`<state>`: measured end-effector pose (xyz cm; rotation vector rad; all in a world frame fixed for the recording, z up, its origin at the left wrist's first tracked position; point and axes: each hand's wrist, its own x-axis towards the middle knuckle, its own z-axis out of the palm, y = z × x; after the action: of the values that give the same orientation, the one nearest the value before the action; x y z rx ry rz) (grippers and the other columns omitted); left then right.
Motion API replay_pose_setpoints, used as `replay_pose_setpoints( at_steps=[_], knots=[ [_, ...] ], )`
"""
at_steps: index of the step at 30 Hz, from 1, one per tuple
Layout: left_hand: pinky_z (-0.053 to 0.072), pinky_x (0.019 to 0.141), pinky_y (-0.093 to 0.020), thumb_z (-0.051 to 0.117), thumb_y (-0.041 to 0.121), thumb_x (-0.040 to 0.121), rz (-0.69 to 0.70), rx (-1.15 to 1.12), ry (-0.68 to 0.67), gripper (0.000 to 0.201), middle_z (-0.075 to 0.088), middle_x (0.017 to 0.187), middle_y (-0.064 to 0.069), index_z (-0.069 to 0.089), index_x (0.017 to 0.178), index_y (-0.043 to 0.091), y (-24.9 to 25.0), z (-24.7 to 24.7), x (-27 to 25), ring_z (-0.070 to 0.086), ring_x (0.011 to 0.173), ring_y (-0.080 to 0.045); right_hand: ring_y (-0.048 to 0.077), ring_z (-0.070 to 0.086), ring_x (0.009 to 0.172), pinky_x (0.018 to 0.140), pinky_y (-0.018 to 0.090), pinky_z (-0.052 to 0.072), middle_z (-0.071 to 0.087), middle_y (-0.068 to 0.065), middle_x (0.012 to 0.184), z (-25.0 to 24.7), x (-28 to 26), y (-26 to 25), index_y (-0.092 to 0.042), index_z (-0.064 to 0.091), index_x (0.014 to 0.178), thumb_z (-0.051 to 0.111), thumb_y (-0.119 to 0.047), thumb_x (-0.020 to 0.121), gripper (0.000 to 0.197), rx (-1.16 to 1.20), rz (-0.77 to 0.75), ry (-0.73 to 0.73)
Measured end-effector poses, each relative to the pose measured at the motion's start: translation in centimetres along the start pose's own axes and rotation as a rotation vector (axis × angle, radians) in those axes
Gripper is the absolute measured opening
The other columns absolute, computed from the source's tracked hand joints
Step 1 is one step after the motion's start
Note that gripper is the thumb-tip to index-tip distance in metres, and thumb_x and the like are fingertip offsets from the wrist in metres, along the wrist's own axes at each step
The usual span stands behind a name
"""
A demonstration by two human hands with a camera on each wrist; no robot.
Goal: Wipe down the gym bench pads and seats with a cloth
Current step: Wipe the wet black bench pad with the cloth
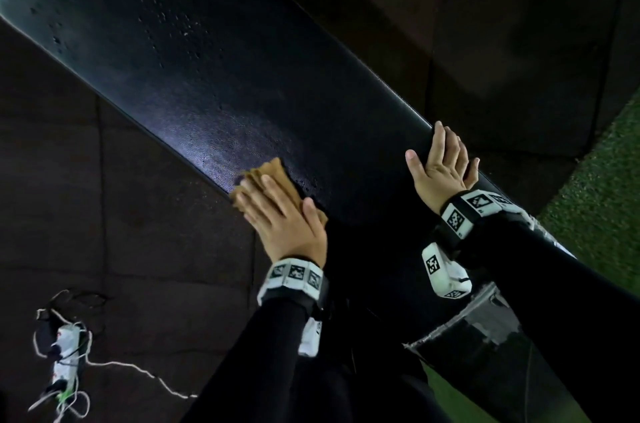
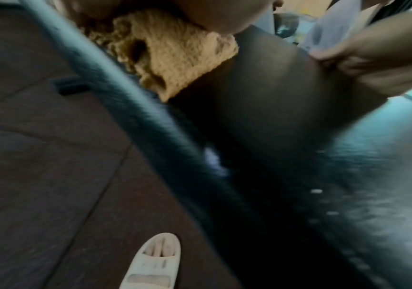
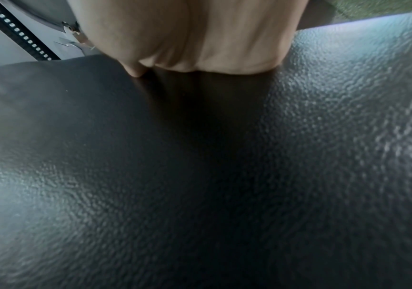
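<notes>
- I see the black bench [image 1: 214, 76] pad running as a long diagonal band, its two long edges parallel; beyond the hands most of its length lies open, with scattered droplets toward the far end.
- My left hand [image 1: 287, 225] lies flat at the bench's left long edge — fingers [image 1: 258, 201] straight and together, pressing the tan cloth [image 1: 273, 175] onto the pad.
- The cloth is bunched under the palm; its front peeks out ahead of the fingertips, and in the left wrist view a corner [image 2: 175, 58] sits right at the rounded edge.
- My right hand [image 1: 441, 166] rests open on the opposite long edge, thumb spread across the top, the other fingers draped over the side; nothing is held. The right wrist view shows the palm [image 3: 199, 39] down on the textured vinyl.
- Bare pad separates the two hands.
- Off the left edge there is dark tiled floor [image 1: 104, 215], with a power strip [image 1: 65, 357] and white cord; a slippered foot [image 2: 154, 262] stands near the edge.
</notes>
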<state>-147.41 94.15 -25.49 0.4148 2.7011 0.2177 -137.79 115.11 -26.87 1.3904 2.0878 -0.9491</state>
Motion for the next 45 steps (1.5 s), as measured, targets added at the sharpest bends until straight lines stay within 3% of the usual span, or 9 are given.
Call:
replay_pose_setpoints(
  at_steps=[7, 12, 16, 21, 24, 28, 33, 38, 45],
  knots=[
    [0.006, 0.118, -0.052, 0.033, 0.043, 0.097, 0.223, 0.021, 0.002, 0.069, 0.002, 0.156, -0.025, 0.008, 0.15, 0.005, 5.0, 0.3, 3.4, -0.001, 0.143, -0.043, 0.008, -0.018, 0.14, 0.109, 0.042, -0.019, -0.014, -0.013, 0.155, -0.1, 0.1, -0.2, -0.034, -0.016, 0.145, 0.022, -0.059, 0.092, 0.07, 0.0, 0.012, -0.005],
    [0.007, 0.119, -0.045, 0.02, 0.041, 0.099, 0.307, 0.051, 0.029, 0.062, 0.003, 0.158, -0.017, 0.005, 0.151, 0.01, 3.7, -1.3, 8.2, 0.002, 0.146, -0.034, 0.008, -0.018, 0.141, 0.11, 0.043, -0.019, -0.014, -0.012, 0.155, -0.3, 0.2, -0.2, -0.034, -0.016, 0.145, 0.023, -0.06, 0.092, 0.071, -0.003, 0.019, -0.023],
    [0.011, 0.118, -0.047, 0.024, 0.039, 0.099, 0.157, 0.018, 0.098, 0.063, 0.005, 0.158, -0.017, 0.006, 0.151, 0.007, -0.1, -2.3, 9.1, 0.004, 0.146, -0.034, 0.01, -0.019, 0.141, 0.11, 0.044, -0.018, -0.014, -0.011, 0.155, -0.4, 0.1, -0.4, -0.033, -0.017, 0.145, 0.023, -0.059, 0.092, 0.071, -0.005, 0.021, -0.029],
    [0.011, 0.118, -0.048, 0.027, 0.035, 0.1, -0.061, -0.094, 0.119, 0.064, 0.004, 0.156, -0.024, 0.006, 0.149, -0.001, -2.6, -1.3, 4.4, 0.003, 0.144, -0.04, 0.011, -0.017, 0.141, 0.111, 0.045, -0.017, -0.014, -0.011, 0.155, -0.2, -0.1, -0.4, -0.033, -0.016, 0.145, 0.022, -0.058, 0.092, 0.07, -0.008, 0.017, -0.006],
    [0.011, 0.117, -0.054, 0.03, 0.035, 0.097, -0.056, -0.139, 0.082, 0.067, 0.006, 0.153, -0.032, 0.012, 0.146, -0.007, -1.1, 0.4, 0.2, 0.003, 0.141, -0.05, 0.011, -0.017, 0.141, 0.111, 0.045, -0.017, -0.014, -0.01, 0.155, -0.1, -0.1, -0.4, -0.032, -0.016, 0.146, 0.021, -0.058, 0.093, 0.07, -0.01, 0.013, -0.001],
    [0.013, 0.113, -0.056, 0.035, 0.041, 0.094, 0.031, -0.12, 0.021, 0.073, 0.002, 0.156, -0.025, 0.008, 0.149, 0.002, 1.0, 2.3, -3.3, -0.001, 0.143, -0.044, 0.012, -0.015, 0.142, 0.111, 0.045, -0.016, -0.012, -0.008, 0.156, -0.1, 0.0, -0.4, -0.031, -0.015, 0.146, 0.022, -0.058, 0.093, 0.07, -0.016, 0.008, 0.01],
    [0.017, 0.115, -0.05, 0.036, 0.037, 0.097, 0.018, -0.181, 0.125, 0.065, 0.011, 0.156, -0.02, 0.014, 0.149, 0.006, -0.2, 2.0, -1.3, 0.009, 0.144, -0.038, 0.014, -0.011, 0.143, 0.111, 0.046, -0.014, -0.008, -0.008, 0.156, 0.1, 0.1, -0.2, -0.032, -0.012, 0.146, 0.024, -0.058, 0.092, 0.07, -0.01, 0.009, 0.041],
    [0.017, 0.116, -0.05, 0.036, 0.034, 0.098, -0.167, -0.352, 0.234, 0.065, 0.005, 0.156, -0.024, 0.012, 0.149, 0.001, -2.5, 0.8, 3.0, 0.007, 0.144, -0.04, 0.012, -0.01, 0.142, 0.112, 0.045, -0.014, -0.005, -0.009, 0.155, 0.3, 0.0, -0.1, -0.036, -0.01, 0.145, 0.024, -0.058, 0.091, 0.068, -0.015, 0.009, 0.073],
    [0.041, 0.102, -0.046, 0.043, 0.035, 0.097, -0.298, -0.584, 0.253, 0.074, 0.007, 0.155, -0.021, 0.002, 0.15, 0.005, -2.8, 0.0, 4.2, 0.028, 0.137, -0.037, 0.021, -0.008, 0.144, 0.114, 0.047, -0.009, -0.001, -0.001, 0.157, 0.0, -0.8, -2.4, -0.036, 0.0, 0.147, 0.034, -0.045, 0.093, 0.064, 0.012, 0.068, 0.171]
  ],
)
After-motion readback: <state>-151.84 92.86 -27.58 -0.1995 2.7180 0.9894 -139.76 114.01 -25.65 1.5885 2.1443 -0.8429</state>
